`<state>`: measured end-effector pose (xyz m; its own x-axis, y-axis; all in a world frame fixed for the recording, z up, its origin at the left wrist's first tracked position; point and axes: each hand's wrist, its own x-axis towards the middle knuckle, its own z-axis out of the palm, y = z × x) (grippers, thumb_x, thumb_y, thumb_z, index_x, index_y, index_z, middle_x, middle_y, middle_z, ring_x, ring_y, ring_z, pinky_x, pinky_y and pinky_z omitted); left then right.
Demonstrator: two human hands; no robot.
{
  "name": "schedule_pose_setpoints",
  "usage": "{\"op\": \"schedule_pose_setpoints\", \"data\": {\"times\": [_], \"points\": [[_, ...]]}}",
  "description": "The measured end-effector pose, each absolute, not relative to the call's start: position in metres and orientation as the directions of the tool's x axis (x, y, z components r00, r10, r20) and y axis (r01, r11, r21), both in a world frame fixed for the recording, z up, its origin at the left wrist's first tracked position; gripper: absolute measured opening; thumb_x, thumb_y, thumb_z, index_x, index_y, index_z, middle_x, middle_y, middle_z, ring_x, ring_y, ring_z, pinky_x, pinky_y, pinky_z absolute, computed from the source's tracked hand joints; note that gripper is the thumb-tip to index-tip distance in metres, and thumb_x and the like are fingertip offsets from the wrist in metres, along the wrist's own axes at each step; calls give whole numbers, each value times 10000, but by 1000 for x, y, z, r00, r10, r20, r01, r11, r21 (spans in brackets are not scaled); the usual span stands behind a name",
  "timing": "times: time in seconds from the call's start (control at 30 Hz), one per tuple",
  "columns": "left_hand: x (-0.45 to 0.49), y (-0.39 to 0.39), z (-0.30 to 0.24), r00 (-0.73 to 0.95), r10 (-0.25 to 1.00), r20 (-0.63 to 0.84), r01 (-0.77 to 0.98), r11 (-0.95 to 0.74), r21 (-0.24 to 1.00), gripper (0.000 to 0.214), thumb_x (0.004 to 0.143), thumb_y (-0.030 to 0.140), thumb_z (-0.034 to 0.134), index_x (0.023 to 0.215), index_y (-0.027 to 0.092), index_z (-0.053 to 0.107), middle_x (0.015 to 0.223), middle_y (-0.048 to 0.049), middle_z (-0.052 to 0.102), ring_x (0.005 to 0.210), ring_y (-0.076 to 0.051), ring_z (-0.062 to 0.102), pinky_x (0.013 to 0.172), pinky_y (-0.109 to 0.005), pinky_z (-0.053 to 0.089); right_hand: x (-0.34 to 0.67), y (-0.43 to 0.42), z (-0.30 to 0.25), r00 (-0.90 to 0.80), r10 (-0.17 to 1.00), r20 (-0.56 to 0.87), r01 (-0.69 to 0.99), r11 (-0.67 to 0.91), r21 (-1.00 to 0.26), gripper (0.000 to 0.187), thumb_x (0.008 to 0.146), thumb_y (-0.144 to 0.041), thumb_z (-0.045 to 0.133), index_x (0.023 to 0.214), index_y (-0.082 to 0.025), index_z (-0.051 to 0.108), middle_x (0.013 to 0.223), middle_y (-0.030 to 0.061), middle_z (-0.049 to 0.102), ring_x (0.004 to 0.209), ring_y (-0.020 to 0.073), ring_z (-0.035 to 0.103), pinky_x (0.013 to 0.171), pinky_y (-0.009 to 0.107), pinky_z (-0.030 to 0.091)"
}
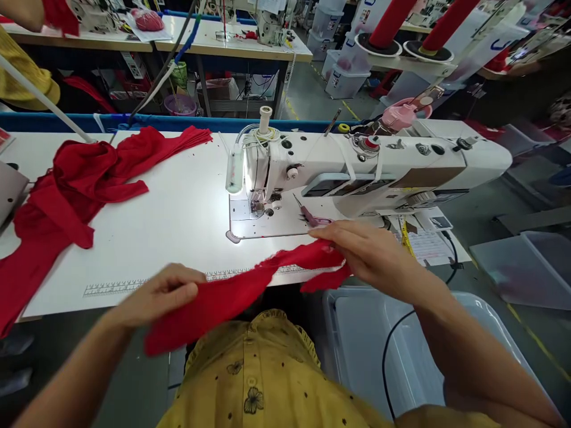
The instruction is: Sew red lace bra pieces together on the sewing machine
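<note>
Strip of red cloth (232, 301) at front edge of table (178, 232); left hand (156, 297) pinches its margin, right hand (368, 252) grips one end; probably light, limp, fray-prone; best held by edges

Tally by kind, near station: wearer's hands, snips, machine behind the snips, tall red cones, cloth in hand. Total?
Hands: 2 (left hand, right hand)
Snips: 1
Machine: 1
Red cones: 2
Cloth: pieces unclear, not counted
Total: 6
</note>
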<state>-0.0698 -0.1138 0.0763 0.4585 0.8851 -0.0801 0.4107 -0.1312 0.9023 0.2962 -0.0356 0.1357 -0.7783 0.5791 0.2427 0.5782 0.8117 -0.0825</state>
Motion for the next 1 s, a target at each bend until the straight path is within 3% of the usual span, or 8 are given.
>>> {"op": "schedule_pose_setpoints", "data": {"times": [0.1, 0.2, 0.27, 0.33, 0.47, 0.63, 0.73, 1.0], "points": [[-108, -93, 97, 415, 909, -44, 673, -274, 687, 409, 989, 468, 525, 712, 210, 681, 594, 38, 614, 516, -89, 508, 484, -184, 363, 306, -17, 114, -717, 598, 358, 653, 756, 45, 496, 871, 12, 401, 1261, -198, 626, 1142, 88, 744, 1020, 236, 716, 803, 348, 589], [-123, -81, 99, 385, 752, 535, 880, -474, 32, 111, 925, 332, 649, 869, 270, 723, 636, 41, 659, 588, -132, 545, 559, -236, 365, 305, -9, 97, -643, 531, 552, 690, 715, 116, 508, 884, 26, 424, 1269, -222, 644, 1135, 79, 749, 1022, 234, 705, 852, 370, 584], [-127, -85, 88, 532, 547, 646, 843, -417, -341, 83, 878, 204, 683, 896, 282, 705, 626, 37, 641, 608, -158, 525, 616, -284, 380, 302, -13, 84, -639, 454, 621, 657, 742, 133, 514, 892, 32, 456, 1296, -233, 631, 1141, 70, 749, 1056, 228, 691, 914, 384, 575], [-128, -98, 69, 608, 528, 593, 793, -371, -482, 181, 860, 109, 660, 935, 271, 690, 687, 21, 662, 635, -176, 531, 669, -322, 415, 301, -24, 67, -686, 445, 577, 616, 777, 133, 514, 894, 33, 476, 1327, -212, 609, 1182, 82, 739, 1100, 233, 676, 982, 422, 555], [-114, -132, 36, 494, 756, 429, 867, -391, -310, 215, 924, 199, 626, 1135, 199, 669, 1025, -102, 725, 877, -258, 654, 763, -398, 496, 293, -51, 34, -778, 543, 316, 575, 818, 11, 370, 953, -100, 535, 1307, -169, 616, 1281, 126, 696, 1138, 265, 663, 1033, 506, 515], [-66, -117, 26, 542, 667, 511, 758, -651, 44, 335, 910, 83, 617, 1229, 183, 599, 1074, -96, 726, 989, -223, 667, 867, -361, 553, 255, -46, 19, -737, 514, 439, 472, 856, -209, 341, 963, -78, 516, 1263, -194, 630, 1218, 96, 714, 1150, 222, 640, 1036, 432, 519], [-36, -89, 15, 602, 613, 512, 705, -709, 20, 277, 934, 39, 546, 1176, 146, 628, 1108, -114, 728, 1022, -219, 667, 875, -345, 555, 228, -28, 11, -789, 476, 389, 408, 879, -247, 368, 978, -62, 452, 1265, -198, 639, 1250, 81, 706, 1182, 215, 620, 991, 380, 547], [-21, -93, 2, 429, 817, 386, 894, -446, -50, 292, 981, 298, 589, 1209, 133, 669, 1162, -157, 716, 964, -288, 664, 704, -399, 530, 230, -15, -4, -690, 677, 255, 641, 736, -220, 427, 958, -62, 448, 1340, -137, 624, 1329, 172, 642, 1192, 289, 587, 1002, 466, 525]]}}
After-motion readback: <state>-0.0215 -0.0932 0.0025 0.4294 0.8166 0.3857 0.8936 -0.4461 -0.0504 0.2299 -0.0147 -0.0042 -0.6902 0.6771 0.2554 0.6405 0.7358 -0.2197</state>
